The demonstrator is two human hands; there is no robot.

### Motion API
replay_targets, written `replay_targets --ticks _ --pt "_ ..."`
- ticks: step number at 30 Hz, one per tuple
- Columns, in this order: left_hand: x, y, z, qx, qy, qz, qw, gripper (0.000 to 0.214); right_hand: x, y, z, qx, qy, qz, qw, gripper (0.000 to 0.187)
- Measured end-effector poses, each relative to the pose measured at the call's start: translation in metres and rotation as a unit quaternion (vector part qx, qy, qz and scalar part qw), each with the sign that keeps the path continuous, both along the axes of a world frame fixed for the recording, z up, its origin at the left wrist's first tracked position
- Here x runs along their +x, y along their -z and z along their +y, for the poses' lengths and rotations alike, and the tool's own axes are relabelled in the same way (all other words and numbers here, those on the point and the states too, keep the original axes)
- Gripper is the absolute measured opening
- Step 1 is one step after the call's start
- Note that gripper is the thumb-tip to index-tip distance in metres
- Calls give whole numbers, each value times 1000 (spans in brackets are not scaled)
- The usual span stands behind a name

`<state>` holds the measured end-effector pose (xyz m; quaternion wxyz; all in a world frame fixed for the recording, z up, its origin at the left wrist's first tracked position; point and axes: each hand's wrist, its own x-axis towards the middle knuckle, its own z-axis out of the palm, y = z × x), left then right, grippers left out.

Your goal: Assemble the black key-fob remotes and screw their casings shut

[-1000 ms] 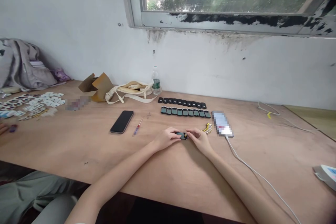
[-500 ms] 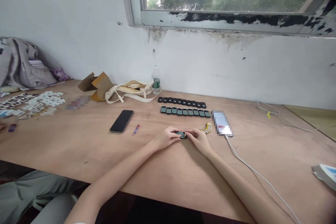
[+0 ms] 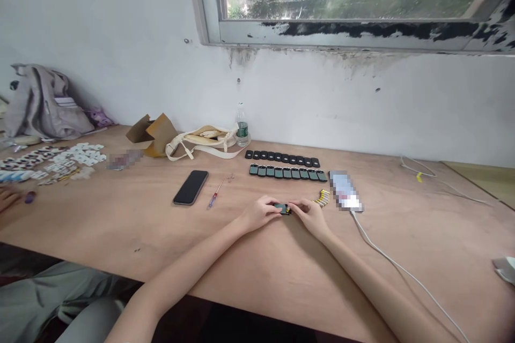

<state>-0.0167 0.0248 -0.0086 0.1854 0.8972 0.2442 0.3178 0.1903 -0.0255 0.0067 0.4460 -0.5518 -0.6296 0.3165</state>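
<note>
Between the thumb and fingers of my left hand is a small black-cased device with a grey-green face, held low over the table. My right hand is closed in a pinch at the device's right end, where a small yellow part shows. Whatever sits between those right fingertips is too small to make out. Just beyond my right hand lies a curved row of small silver and yellow cylinders. Behind the hands run a row of similar devices with grey-green faces and a row of black covers.
Left of my hands lie a dark phone and a small screwdriver. A second phone with a white cable is on the right. Farther back stand a bottle, a cream bag and a cardboard box. Another person's hand rests far left.
The view has shifted slightly, so everything sits a little to the right. My right fingertips have drawn slightly off the device's end, showing more of the yellow part. My left hand keeps its hold.
</note>
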Motion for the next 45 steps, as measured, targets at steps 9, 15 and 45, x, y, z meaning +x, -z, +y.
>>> replay_targets --ticks 9,15,45 --pt "1 2 0 -10 -4 -1 1000 17 -2 -1 -1 11 -2 -30 999 38" --pt "3 -3 -5 -21 -10 -22 999 16 -3 -6 -1 55 -2 -96 994 36" --pt "6 -9 -9 -28 -18 -22 999 16 -3 -1 0 52 -29 -193 979 40"
